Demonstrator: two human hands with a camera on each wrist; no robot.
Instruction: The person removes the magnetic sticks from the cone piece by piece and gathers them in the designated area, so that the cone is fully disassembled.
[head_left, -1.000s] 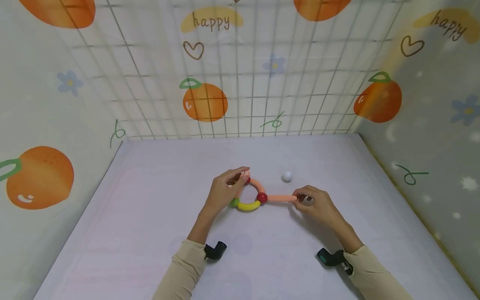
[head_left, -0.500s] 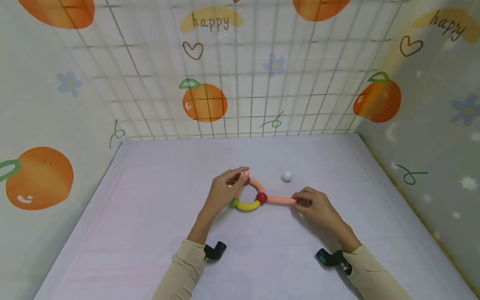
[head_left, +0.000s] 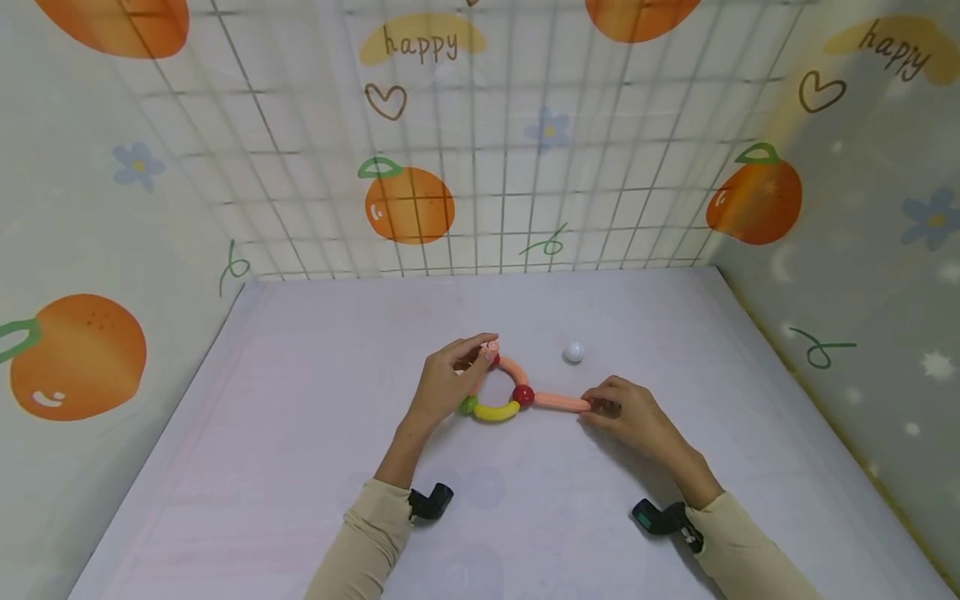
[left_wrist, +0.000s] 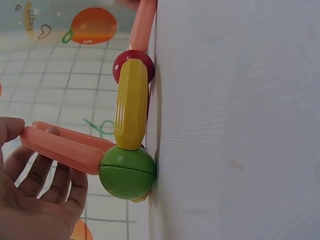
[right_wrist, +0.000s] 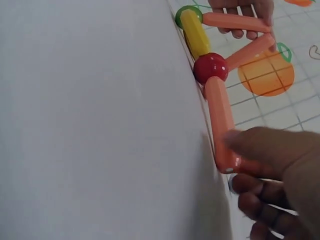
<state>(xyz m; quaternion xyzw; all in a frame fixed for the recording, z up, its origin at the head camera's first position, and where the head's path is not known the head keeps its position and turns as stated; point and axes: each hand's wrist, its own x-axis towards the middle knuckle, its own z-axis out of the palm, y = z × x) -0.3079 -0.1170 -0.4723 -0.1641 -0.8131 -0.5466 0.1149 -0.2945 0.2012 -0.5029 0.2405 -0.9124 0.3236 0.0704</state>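
While the left hand [head_left: 442, 379] has a narrow grip on raised salmon-pink ridged rods [left_wrist: 62, 150], the right hand [head_left: 633, 412] pinches the outer end of a straight salmon-pink rod [head_left: 558, 402] joined to a glossy red ball [head_left: 522, 395]. A curved yellow rod [head_left: 497, 412] links it to a green ball [left_wrist: 127, 175] on the pale worktop [head_left: 300, 400]; a white ball [head_left: 573, 352] lies apart.

At centre we see salmon rods [head_left: 562, 402], a yellow rod [head_left: 495, 412], a red ball [head_left: 523, 396] and a green ball [head_left: 468, 405]. Above, we see orange fruits [head_left: 410, 205] on a gridded backdrop [head_left: 488, 125].
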